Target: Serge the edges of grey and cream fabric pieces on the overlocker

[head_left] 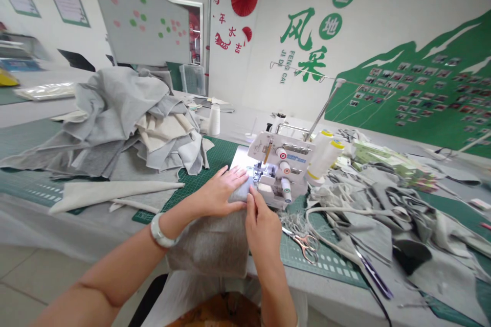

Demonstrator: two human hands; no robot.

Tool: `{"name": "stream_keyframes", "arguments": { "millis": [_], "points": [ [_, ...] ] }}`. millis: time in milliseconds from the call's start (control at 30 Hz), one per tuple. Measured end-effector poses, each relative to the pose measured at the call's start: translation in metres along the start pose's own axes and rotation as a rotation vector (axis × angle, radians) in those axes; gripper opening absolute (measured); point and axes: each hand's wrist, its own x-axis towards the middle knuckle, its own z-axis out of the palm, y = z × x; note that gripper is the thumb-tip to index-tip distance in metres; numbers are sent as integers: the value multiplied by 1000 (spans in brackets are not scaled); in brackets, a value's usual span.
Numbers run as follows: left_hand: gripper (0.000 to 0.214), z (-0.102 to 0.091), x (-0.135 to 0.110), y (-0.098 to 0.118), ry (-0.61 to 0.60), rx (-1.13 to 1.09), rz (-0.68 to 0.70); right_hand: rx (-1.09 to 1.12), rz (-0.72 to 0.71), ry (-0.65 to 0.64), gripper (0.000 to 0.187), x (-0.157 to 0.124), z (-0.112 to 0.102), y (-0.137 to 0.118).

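A white serger sewing machine (282,168) stands on a green cutting mat (215,161). A grey fabric piece (215,242) runs from my lap up to the machine's needle area. My left hand (220,191) lies flat on the fabric, fingers stretched toward the presser foot. My right hand (263,227) rests on the fabric's right edge, its fingers pressed together on the cloth just in front of the machine. A white watch sits on my left wrist.
A big heap of grey and cream fabric (130,122) lies at the left. More grey scraps (383,214) are spread at the right. Scissors (305,242) lie on the mat beside my right hand. Thread cones (324,158) stand behind the machine.
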Motion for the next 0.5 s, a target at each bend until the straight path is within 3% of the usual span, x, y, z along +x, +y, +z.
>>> {"name": "stream_keyframes", "arguments": {
  "millis": [233,367,500],
  "points": [
    [75,1,0,-6,-10,-128,23,-176,26,-39,41,3,5,-3],
    [77,-10,-1,-18,1,-306,62,-213,35,-46,42,1,6,-4],
    [51,-33,23,-38,252,-590,-60,-208,26,-57,43,0,6,-4]
  ]
}}
